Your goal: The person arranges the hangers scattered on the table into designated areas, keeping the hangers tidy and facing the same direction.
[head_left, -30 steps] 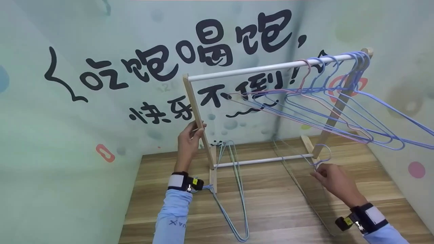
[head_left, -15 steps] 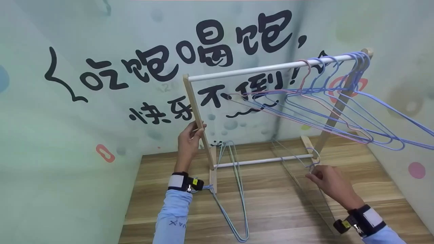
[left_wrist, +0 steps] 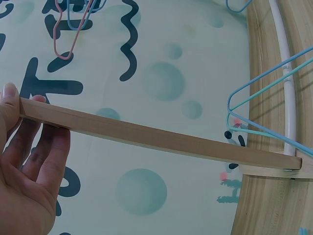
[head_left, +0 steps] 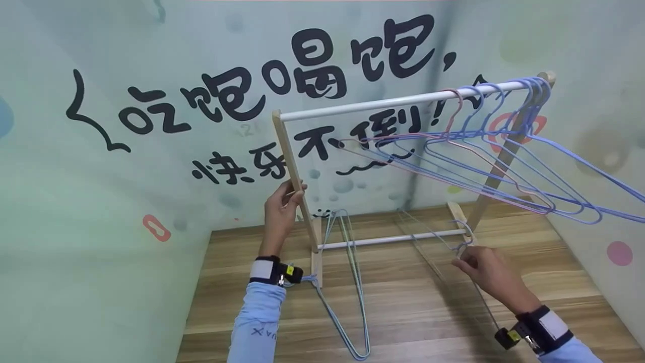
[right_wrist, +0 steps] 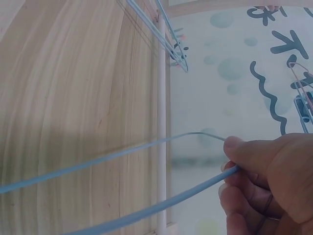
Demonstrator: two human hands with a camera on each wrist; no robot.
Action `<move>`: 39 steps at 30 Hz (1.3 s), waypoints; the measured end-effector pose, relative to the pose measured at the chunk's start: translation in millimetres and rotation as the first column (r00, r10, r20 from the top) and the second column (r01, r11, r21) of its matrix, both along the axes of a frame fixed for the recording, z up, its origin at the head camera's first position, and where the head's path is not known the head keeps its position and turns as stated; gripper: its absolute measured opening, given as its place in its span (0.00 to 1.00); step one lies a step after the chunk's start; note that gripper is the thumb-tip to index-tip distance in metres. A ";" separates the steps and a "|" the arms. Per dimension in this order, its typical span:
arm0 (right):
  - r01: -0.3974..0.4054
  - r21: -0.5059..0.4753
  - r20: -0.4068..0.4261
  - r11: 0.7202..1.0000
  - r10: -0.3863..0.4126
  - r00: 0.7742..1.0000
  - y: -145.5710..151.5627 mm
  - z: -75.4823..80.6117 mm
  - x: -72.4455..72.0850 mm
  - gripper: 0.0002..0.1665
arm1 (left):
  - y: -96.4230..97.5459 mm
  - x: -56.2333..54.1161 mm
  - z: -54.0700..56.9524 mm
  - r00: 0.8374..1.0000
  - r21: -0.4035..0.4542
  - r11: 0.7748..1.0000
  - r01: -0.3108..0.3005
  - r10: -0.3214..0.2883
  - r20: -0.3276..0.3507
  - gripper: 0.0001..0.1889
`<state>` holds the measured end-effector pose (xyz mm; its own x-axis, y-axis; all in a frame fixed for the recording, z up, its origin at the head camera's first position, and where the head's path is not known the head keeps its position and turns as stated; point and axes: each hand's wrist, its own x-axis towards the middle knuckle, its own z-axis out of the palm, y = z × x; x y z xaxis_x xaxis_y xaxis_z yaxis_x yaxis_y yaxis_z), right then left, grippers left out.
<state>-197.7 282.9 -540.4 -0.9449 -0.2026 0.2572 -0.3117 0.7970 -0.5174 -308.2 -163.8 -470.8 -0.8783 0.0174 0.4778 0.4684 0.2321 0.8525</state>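
My left hand (head_left: 279,209) grips the wooden left upright (head_left: 288,151) of a small clothes rack, with the thumb on one side and fingers on the other in the left wrist view. My right hand (head_left: 496,275) pinches a thin blue clothes hanger (right_wrist: 146,210) close to its neck, low by the rack's right foot. That hanger's hook points up beside the right upright (head_left: 496,171), and its thin frame spreads out over the floor. Above, a pink hanger (head_left: 456,108) and several blue hangers (head_left: 579,156) hang on the white top bar (head_left: 373,105), grouped toward the right end.
Several blue-green hangers (head_left: 360,297) hang at the left end of the white lower bar (head_left: 383,241). The rack stands on a wood-grain floor (head_left: 403,312). Pale green walls (head_left: 126,212) with black lettering enclose it behind and at both sides.
My right hand has moved slightly left with the pinched hanger, whose hook now overlaps the foot of the right upright. The left hand stays on its upright.
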 end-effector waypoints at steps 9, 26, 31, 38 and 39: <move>-0.010 -0.008 0.018 1.000 0.010 1.000 -2.6 4.8 0.0 0.08 | 6.4 23.1 26.5 1.000 -0.003 1.000 0.009 -0.009 0.007 0.16; -0.092 -0.018 -0.175 0.996 0.088 0.981 -9.7 26.1 -5.5 0.13 | -2.2 1.0 0.1 1.000 0.003 1.000 0.005 -0.005 0.021 0.18; -0.101 -0.018 -0.184 0.995 0.096 0.978 -12.3 31.9 -5.9 0.12 | -2.2 0.8 -0.2 0.999 -0.012 1.000 -0.010 0.010 0.035 0.18; -0.113 -0.013 -0.209 0.994 0.108 0.972 -12.9 35.1 -7.9 0.09 | -2.5 1.6 0.1 0.999 -0.008 1.000 -0.005 0.006 0.049 0.18; -0.113 -0.013 -0.213 0.994 0.107 0.971 -12.9 36.0 -8.1 0.08 | -2.6 1.8 0.2 0.999 -0.007 1.000 -0.004 0.004 0.051 0.18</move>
<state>-205.8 270.0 -504.3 -0.8407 -0.2932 0.4552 -0.5012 0.7395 -0.4494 -306.4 -166.4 -470.5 -0.9016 0.0168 0.4322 0.4232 0.2401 0.8736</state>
